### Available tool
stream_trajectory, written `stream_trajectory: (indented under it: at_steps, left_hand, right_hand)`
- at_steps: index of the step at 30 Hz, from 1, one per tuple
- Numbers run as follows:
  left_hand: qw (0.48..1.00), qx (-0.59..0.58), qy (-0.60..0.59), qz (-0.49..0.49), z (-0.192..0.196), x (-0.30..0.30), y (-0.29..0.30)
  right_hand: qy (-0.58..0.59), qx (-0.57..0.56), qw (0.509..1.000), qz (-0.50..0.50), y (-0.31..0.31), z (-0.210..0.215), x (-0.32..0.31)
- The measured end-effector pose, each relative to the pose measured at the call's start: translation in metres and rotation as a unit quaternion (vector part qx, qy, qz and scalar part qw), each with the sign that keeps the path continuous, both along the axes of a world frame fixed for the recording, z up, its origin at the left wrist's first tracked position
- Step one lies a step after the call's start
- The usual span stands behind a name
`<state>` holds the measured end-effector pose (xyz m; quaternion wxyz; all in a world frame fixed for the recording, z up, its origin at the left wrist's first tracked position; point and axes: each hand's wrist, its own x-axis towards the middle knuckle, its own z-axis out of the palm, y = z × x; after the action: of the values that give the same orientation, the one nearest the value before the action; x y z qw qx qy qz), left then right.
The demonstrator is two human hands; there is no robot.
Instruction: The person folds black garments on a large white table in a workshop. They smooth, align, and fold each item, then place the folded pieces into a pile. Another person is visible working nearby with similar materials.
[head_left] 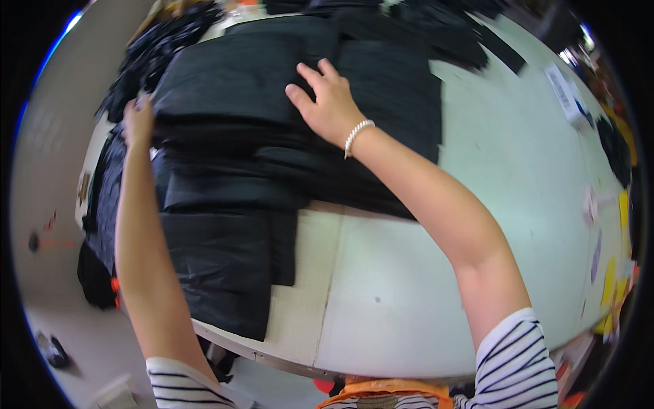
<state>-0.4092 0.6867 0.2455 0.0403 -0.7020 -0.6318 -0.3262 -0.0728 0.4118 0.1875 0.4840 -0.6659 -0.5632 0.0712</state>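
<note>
smoothing seems in hand: right hand (pixel 328 102) spreads open over black fabric stack (pixel 231 75); left hand (pixel 138 124) (grip unclear) should next steady its left edge.

Premises appear to be a textile workshop: a broad pale worktable (pixel 409 300) carries stacked black fabric pieces (pixel 225 75), with crumpled dark cloth (pixel 155 61) heaped beside the stacks.

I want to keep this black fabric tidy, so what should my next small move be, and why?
I'd probably press your right hand flat on the black fabric: its fingers are already spread over it, and your left hand is at the fabric's left edge. The layers' lower edges don't line up, so steadying them may help.
</note>
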Motion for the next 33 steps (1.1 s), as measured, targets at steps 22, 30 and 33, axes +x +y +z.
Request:
stream_trajectory:
  at_steps: [22, 30, 33]
  left_hand:
    - [0.503, -0.321, 0.06, -0.8, -0.183, 0.363, -1.037]
    - [0.646, -0.174, 0.147, -0.729, -0.236, 0.532, -1.232]
    - [0.679, -0.048, 0.314, -0.662, -0.245, 0.534, -1.26]
  right_hand:
    - [0.329, -0.142, 0.534, -0.766, -1.203, -0.294, 0.009]
    - [0.334, -0.444, 0.505, -0.661, -1.416, -0.411, 0.194]
    - [0.23, -0.495, 0.553, -0.63, -1.473, -0.435, 0.255]
